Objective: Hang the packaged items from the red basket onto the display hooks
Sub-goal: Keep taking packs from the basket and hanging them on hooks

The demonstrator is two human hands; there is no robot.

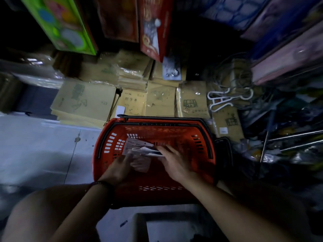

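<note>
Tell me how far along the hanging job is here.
Done: no item seen hung yet. In hand: left hand and right hand reach into the red basket onto the packaged items; right fingers lie straight, left grip is blurred. Left: lifting every package out and hanging it.

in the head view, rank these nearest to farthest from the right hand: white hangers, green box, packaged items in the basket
1. packaged items, in the red basket, under the right hand
2. white hangers, on the clutter to the right
3. green box, high on the left
</note>
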